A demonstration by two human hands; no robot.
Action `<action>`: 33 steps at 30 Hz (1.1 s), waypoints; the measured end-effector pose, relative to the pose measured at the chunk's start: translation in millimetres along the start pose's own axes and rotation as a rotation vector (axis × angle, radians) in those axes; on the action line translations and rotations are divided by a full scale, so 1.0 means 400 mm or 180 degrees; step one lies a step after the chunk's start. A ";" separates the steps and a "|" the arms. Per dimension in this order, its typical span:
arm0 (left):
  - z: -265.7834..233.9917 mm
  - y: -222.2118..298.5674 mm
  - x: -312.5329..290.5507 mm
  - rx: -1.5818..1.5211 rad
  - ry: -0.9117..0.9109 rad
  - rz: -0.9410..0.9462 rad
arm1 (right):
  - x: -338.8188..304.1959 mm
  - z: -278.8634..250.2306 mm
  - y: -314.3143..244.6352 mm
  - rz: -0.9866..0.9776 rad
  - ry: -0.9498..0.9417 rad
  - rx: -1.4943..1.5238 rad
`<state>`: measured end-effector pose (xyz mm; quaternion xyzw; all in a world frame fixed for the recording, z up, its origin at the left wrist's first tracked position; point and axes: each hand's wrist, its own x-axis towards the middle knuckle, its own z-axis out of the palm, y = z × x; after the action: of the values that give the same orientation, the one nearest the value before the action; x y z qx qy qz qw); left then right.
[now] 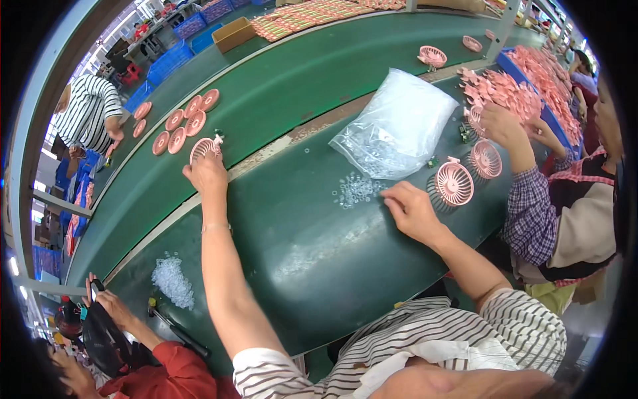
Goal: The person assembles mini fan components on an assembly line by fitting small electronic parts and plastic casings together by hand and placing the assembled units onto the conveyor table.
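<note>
My left hand [207,175] reaches out over the green conveyor belt, its fingers closed on a pink slatted fan housing [203,149]. A small fitting sticks out from the housing's far side. My right hand [415,210] is at the worktable, thumb and fingers drawn together beside a pile of small clear plastic rings [359,191]. Whatever sits between those fingertips is too small to make out. Behind the pile lies a clear plastic bag [407,123] with small clear pieces inside. To the right of my right hand stand two more pink fan housings, one nearer [454,184] and one farther [486,159].
Several pink round covers [195,123] lie on the belt at left. A co-worker's hands [505,126] work at right beside pink parts [502,93] and a blue bin [531,83]. Near a red-sleeved person are another clear-ring pile [173,282] and a long dark tool [186,338].
</note>
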<state>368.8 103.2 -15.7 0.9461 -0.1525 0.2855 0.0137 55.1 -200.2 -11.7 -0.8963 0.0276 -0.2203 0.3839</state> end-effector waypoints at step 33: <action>-0.426 0.429 -0.606 -0.4067 -0.0385 -0.1021 | 0.007 0.084 0.046 -0.0231 0.0476 -0.0561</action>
<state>35.1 26.8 -15.4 0.7772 -0.1495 0.0797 0.6060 73.7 -190.9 -44.2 -0.9080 0.0430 -0.2970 0.2922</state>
